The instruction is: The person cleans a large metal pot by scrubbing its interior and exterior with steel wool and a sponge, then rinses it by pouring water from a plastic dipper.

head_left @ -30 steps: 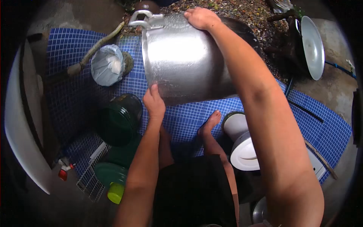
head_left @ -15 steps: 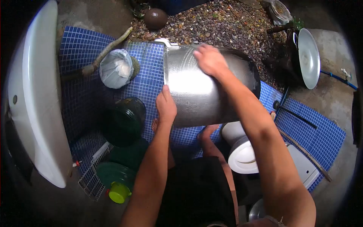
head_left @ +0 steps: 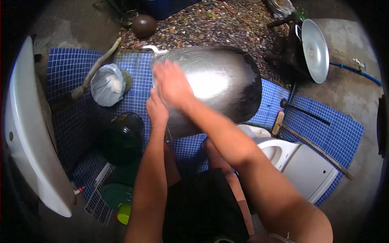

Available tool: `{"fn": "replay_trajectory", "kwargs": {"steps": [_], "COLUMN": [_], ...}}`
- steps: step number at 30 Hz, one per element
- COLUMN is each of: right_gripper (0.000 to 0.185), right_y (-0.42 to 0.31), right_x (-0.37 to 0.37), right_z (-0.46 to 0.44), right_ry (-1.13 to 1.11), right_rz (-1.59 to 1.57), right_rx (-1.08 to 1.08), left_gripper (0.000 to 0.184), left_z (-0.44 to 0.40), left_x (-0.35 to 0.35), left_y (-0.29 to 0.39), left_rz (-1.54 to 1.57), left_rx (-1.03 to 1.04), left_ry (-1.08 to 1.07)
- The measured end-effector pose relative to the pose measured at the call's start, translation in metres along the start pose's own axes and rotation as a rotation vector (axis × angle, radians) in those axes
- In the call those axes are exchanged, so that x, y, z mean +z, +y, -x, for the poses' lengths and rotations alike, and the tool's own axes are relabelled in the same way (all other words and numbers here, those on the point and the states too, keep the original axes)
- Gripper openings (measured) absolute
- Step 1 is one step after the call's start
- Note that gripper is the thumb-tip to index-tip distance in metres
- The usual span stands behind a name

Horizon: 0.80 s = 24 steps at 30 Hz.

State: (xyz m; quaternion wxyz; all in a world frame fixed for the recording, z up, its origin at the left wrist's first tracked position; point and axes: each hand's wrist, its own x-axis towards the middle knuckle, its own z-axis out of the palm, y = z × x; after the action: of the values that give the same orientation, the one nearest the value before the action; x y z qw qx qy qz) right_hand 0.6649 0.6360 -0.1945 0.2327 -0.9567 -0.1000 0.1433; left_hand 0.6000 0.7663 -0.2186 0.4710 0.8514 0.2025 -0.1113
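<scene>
A large metal pot (head_left: pixel 210 97) lies on its side in front of me, its outer wall wet, streaked and darkened toward the base. My left hand (head_left: pixel 157 109) grips the pot's rim at the left, thumb on the outer side; its other fingers are mostly hidden. Across the wall near that rim lies my right hand (head_left: pixel 173 83), blurred, with fingers stretched out. What may be under its palm does not show. A pale handle (head_left: pixel 154 49) sticks out at the pot's upper left.
Blue tiles (head_left: pixel 142 65) surround the pot, with gravel (head_left: pixel 219 28) beyond. Left are a bagged bin (head_left: pixel 107 85), a dark green container (head_left: pixel 125 131) and a white basin (head_left: pixel 28 133). Right are a toilet (head_left: pixel 279 152), a wooden-backed brush (head_left: pixel 278 122) and a wide metal pan (head_left: pixel 315 50).
My right hand has swept left and down along the pot's wall toward the rim. My left hand keeps its hold. The whole view has shifted, so things appear further left.
</scene>
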Motion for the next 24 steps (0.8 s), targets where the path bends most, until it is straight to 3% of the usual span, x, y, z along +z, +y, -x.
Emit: {"fn": "replay_trajectory", "kwargs": {"steps": [1,2,4,5,6,7,8,10,11,12,14,15,16,17,18,19,21,23,24], "right_gripper": [0.054,0.059,0.063,0.066,0.064,0.057,0.052,0.050,0.054,0.058,0.065,0.066,0.061,0.057,0.055,0.054,0.053,0.057,0.058], "right_y": [-0.014,-0.002,0.059,0.086,0.128,0.147,0.147,0.082,0.038,0.001,0.024,0.044,0.077,0.099,0.130,0.135,0.088,0.021,0.010], "right_x": [0.010,0.009,-0.023,-0.043,-0.040,-0.054,-0.040,-0.011,0.018,0.012,0.017,-0.022,-0.023,-0.042,-0.039,-0.057,-0.016,0.002,0.012], "right_z": [0.061,0.110,0.152,0.139,0.121,0.075,0.039,0.010,0.027,0.073,0.143,0.150,0.152,0.128,0.098,0.051,0.006,0.050,0.091], "right_ry": [0.212,0.107,-0.063,-0.056,0.303,0.334,0.221,0.160,0.248,0.229,0.029,-0.230,-0.043,0.146,0.400,0.252,0.259,0.333,0.256], "right_rz": [0.004,-0.013,0.115,0.395,0.410,0.225,0.163,0.126,0.299,0.002,0.090,0.110,0.410,0.466,0.283,0.140,0.118,0.131,0.085], "right_rx": [-0.150,-0.188,-0.087,0.097,0.131,0.183,0.208,-0.023,-0.059,-0.133,-0.262,-0.111,-0.080,0.157,0.143,0.148,-0.010,-0.225,-0.289], "left_gripper": [0.077,0.077,0.078,0.078,0.078,0.079,0.080,0.081,0.082,0.084,0.085,0.087,0.089,0.089,0.090,0.091,0.090,0.089,0.087], "left_z": [0.001,0.003,0.000,-0.006,-0.008,-0.010,-0.016,-0.029,-0.029,-0.031,-0.033,-0.037,-0.045,-0.051,-0.056,-0.062,-0.091,-0.096,-0.096], "left_x": [-0.001,0.001,-0.002,-0.004,-0.005,-0.003,0.004,0.004,0.002,0.002,0.002,-0.001,0.007,0.004,0.003,0.007,0.015,0.012,0.009], "left_y": [0.004,0.008,0.010,0.009,0.006,0.003,-0.002,0.005,0.009,0.014,0.027,0.030,0.013,0.014,0.022,0.027,0.028,0.029,0.037], "left_rz": [0.004,0.014,-0.003,-0.006,-0.077,-0.145,-0.057,-0.046,-0.043,-0.027,-0.086,-0.147,-0.181,-0.191,-0.146,-0.097,-0.071,-0.052,-0.016], "left_rx": [-0.011,-0.007,-0.004,-0.003,-0.002,0.004,0.026,0.041,0.043,0.059,0.002,-0.067,0.064,0.053,0.009,-0.027,-0.046,-0.076,-0.052], "left_ry": [0.000,-0.013,-0.006,-0.002,-0.020,-0.043,-0.011,-0.026,-0.055,-0.056,-0.074,-0.073,0.032,0.039,0.013,-0.015,0.028,0.062,0.041]}}
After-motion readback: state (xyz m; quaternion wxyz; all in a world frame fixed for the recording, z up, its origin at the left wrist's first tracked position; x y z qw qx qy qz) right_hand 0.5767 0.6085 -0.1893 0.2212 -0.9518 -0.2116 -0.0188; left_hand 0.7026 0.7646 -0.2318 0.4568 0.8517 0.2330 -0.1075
